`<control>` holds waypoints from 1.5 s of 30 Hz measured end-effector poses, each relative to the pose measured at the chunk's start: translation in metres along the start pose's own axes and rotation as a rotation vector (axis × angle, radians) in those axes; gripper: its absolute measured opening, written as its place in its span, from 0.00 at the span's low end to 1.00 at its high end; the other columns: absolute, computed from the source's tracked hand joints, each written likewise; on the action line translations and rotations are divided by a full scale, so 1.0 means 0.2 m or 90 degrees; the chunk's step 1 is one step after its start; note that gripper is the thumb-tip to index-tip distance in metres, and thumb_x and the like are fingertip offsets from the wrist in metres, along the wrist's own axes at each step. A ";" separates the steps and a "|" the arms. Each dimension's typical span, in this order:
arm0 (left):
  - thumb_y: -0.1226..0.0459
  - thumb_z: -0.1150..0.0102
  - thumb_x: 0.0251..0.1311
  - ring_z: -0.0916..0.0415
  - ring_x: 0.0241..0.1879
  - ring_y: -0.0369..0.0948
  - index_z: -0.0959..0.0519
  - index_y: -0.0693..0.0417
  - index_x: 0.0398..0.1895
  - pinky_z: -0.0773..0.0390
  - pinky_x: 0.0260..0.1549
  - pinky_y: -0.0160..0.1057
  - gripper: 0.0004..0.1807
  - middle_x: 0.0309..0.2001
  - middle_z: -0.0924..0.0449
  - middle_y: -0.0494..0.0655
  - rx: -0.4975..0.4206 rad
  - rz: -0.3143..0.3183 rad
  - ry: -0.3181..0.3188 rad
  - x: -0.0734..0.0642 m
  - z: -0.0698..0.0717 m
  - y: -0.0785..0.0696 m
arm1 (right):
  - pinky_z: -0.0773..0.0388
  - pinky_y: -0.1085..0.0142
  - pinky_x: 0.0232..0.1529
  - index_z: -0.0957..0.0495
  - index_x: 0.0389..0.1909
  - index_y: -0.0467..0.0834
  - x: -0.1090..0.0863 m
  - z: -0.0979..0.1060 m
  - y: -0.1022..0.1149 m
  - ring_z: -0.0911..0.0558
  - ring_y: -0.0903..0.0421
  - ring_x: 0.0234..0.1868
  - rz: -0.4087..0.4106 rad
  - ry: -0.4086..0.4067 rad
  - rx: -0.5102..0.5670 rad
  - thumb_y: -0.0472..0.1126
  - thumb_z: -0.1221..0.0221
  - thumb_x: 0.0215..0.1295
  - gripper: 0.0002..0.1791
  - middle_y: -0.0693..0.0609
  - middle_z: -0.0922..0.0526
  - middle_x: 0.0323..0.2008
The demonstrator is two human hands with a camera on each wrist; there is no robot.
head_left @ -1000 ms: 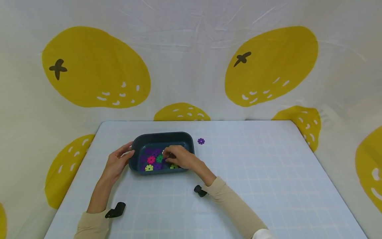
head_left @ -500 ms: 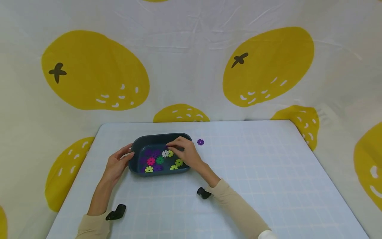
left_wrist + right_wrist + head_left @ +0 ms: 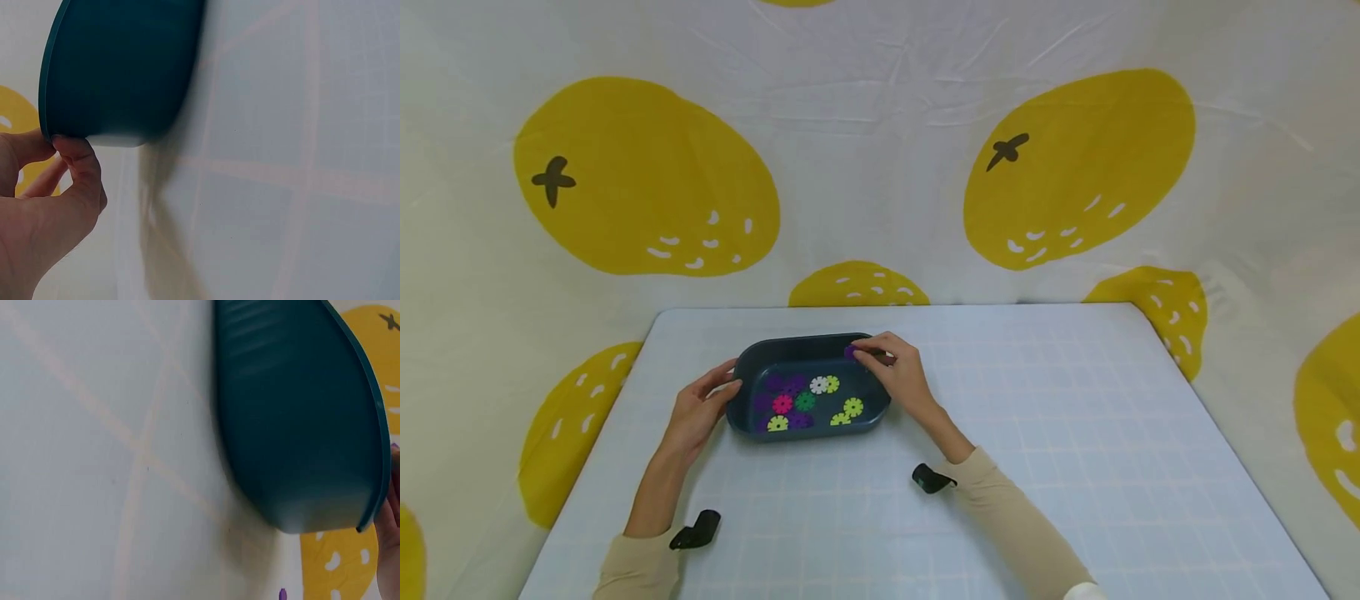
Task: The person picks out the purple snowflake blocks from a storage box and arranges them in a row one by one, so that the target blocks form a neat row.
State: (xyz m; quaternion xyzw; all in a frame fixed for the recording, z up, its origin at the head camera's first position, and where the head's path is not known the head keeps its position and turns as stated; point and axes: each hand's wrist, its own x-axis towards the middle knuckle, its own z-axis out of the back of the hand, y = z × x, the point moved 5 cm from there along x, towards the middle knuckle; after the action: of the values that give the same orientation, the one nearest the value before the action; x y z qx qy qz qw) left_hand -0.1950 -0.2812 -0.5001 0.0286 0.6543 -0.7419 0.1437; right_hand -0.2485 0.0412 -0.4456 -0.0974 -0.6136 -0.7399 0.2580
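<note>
A dark teal plastic tray (image 3: 820,350) stands on the table in the head view. On its floor lie several notched, flower-shaped discs: purple, yellow-green, a pink disc (image 3: 782,404), a green disc (image 3: 805,402) and a white disc (image 3: 818,385). My left hand (image 3: 694,414) holds the tray's left end; the left wrist view shows its thumb and fingers pinching the rim (image 3: 45,94). Over the right end, my right hand (image 3: 901,375) pinches a purple disc (image 3: 850,351) between thumb and fingertips. In the right wrist view only part of that hand (image 3: 389,550) shows, beyond the tray wall.
Another purple disc (image 3: 283,594) peeks in at the bottom of the right wrist view; in the head view my right hand hides its place. The table (image 3: 1075,433) has a pale checked cover. Behind it hangs a white cloth (image 3: 865,167) printed with yellow fruit.
My right hand has risen from among the discs and moved right and back to the tray's right end, carrying a purple disc. My left hand stays at the tray's left end.
</note>
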 end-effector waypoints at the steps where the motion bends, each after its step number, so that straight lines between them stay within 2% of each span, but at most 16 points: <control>1: 0.57 0.39 0.73 0.28 0.46 0.31 0.33 0.51 0.77 0.26 0.45 0.26 0.32 0.62 0.32 0.48 0.001 -0.001 0.001 0.00 0.00 0.00 | 0.17 0.65 0.48 0.15 0.48 0.29 0.00 0.02 0.01 0.17 0.42 0.44 -0.013 -0.007 0.000 0.26 0.36 0.67 0.10 0.36 0.16 0.42; 4: 0.56 0.39 0.73 0.28 0.46 0.31 0.33 0.51 0.77 0.26 0.45 0.26 0.32 0.62 0.32 0.47 0.001 -0.006 0.007 0.00 0.00 0.00 | 0.19 0.67 0.50 0.15 0.49 0.31 0.01 0.06 -0.08 0.17 0.42 0.47 -0.046 -0.029 -0.002 0.29 0.36 0.69 0.11 0.37 0.16 0.44; 9: 0.57 0.39 0.73 0.28 0.48 0.30 0.33 0.51 0.77 0.25 0.45 0.25 0.32 0.63 0.33 0.49 0.003 -0.012 0.005 0.01 0.00 -0.01 | 0.19 0.68 0.49 0.14 0.50 0.35 0.02 0.14 -0.22 0.16 0.44 0.48 -0.069 -0.075 0.004 0.34 0.34 0.69 0.11 0.40 0.14 0.47; 14: 0.58 0.39 0.73 0.28 0.47 0.30 0.33 0.51 0.77 0.25 0.45 0.25 0.32 0.63 0.32 0.49 0.001 -0.004 -0.001 0.01 0.00 -0.01 | 0.16 0.64 0.45 0.13 0.49 0.38 0.02 0.22 -0.26 0.15 0.49 0.48 -0.099 -0.111 0.017 0.37 0.33 0.68 0.11 0.44 0.13 0.47; 17: 0.58 0.39 0.73 0.27 0.48 0.30 0.34 0.51 0.77 0.25 0.46 0.24 0.32 0.64 0.33 0.50 0.001 0.001 -0.004 0.01 0.00 -0.01 | 0.18 0.69 0.47 0.13 0.49 0.38 0.01 0.26 -0.28 0.16 0.51 0.49 -0.121 -0.130 -0.001 0.38 0.33 0.69 0.11 0.44 0.13 0.48; 22: 0.57 0.39 0.73 0.29 0.51 0.32 0.34 0.50 0.78 0.25 0.46 0.24 0.32 0.65 0.33 0.50 0.002 0.007 -0.004 0.02 0.00 -0.01 | 0.23 0.77 0.48 0.14 0.49 0.33 0.00 0.32 -0.33 0.17 0.42 0.49 -0.124 -0.160 -0.032 0.33 0.34 0.69 0.11 0.37 0.14 0.47; 27: 0.56 0.39 0.73 0.30 0.51 0.33 0.34 0.49 0.78 0.26 0.46 0.24 0.32 0.65 0.33 0.49 0.004 0.009 -0.001 0.01 0.00 -0.01 | 0.23 0.78 0.44 0.15 0.49 0.30 -0.02 0.36 -0.38 0.18 0.37 0.49 -0.141 -0.162 -0.039 0.32 0.35 0.70 0.12 0.33 0.15 0.47; 35: 0.57 0.39 0.73 0.29 0.52 0.32 0.34 0.49 0.78 0.26 0.47 0.24 0.32 0.65 0.34 0.51 -0.005 0.009 0.004 0.00 -0.01 0.00 | 0.23 0.77 0.46 0.13 0.49 0.35 -0.08 0.43 -0.45 0.16 0.47 0.48 -0.190 -0.180 -0.067 0.36 0.34 0.69 0.11 0.40 0.13 0.46; 45: 0.57 0.40 0.74 0.29 0.52 0.33 0.34 0.46 0.78 0.26 0.47 0.23 0.31 0.66 0.34 0.49 -0.001 0.027 -0.007 0.01 -0.01 0.01 | 0.24 0.76 0.44 0.13 0.48 0.35 -0.12 0.47 -0.51 0.15 0.47 0.45 -0.247 -0.162 -0.110 0.36 0.34 0.70 0.11 0.40 0.12 0.45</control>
State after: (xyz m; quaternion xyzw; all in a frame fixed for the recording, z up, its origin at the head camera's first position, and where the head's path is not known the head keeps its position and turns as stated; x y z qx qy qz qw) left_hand -0.1966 -0.2793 -0.5024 0.0383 0.6532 -0.7385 0.1629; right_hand -0.2956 0.1499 -0.5222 -0.0914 -0.5828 -0.8071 0.0225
